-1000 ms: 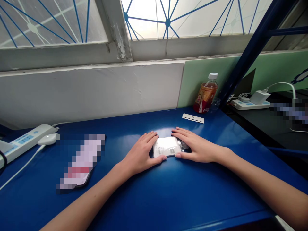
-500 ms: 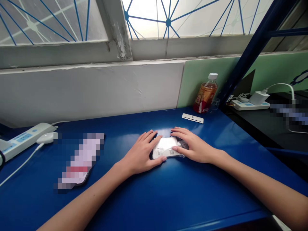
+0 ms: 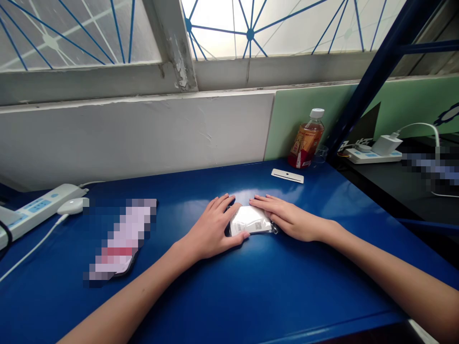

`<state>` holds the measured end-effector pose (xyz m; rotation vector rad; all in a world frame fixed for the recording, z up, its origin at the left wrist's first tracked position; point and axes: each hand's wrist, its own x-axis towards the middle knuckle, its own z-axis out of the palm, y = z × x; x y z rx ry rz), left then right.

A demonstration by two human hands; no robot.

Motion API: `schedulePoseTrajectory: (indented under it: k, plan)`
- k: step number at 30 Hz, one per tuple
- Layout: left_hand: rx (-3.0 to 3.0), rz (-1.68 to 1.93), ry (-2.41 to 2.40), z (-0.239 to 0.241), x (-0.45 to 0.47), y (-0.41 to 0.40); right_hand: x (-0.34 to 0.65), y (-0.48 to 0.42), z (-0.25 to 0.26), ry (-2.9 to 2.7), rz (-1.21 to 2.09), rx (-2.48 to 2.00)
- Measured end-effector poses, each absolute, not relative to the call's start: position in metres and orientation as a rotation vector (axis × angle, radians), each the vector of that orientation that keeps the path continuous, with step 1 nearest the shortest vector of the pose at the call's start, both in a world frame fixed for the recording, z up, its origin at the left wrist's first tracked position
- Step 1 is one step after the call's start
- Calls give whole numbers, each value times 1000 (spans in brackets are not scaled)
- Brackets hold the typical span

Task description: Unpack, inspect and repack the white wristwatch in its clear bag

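Note:
A small white packet in clear plastic wrap (image 3: 250, 220) lies on the blue table (image 3: 251, 286) near its middle. My left hand (image 3: 211, 230) grips the packet's left edge, thumb at the near corner and fingers curled over the far side. My right hand (image 3: 289, 217) lies over the packet's right side, fingers stretched along its far edge and pressing down on the wrap. A dark part shows under the packet's right corner.
A blurred phone-like object (image 3: 120, 239) lies at the left. A white power strip (image 3: 34, 210) and a charger cable sit at the far left. A drink bottle (image 3: 307, 139) and a flat white strip (image 3: 287, 176) stand at the back right. Another power strip (image 3: 373, 153) is on the black desk.
My right hand has slid left and flattened over the packet's far edge. The packet has tilted slightly and the wrap has bunched. My left hand has barely moved.

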<state>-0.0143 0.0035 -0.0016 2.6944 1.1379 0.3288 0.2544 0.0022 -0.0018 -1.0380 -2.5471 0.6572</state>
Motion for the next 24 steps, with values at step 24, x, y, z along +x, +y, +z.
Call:
schedulePoseTrajectory:
  k: [24]
  plan:
    - [2675, 357, 1183, 1, -14, 3, 273, 20, 1, -2457, 386, -1020]
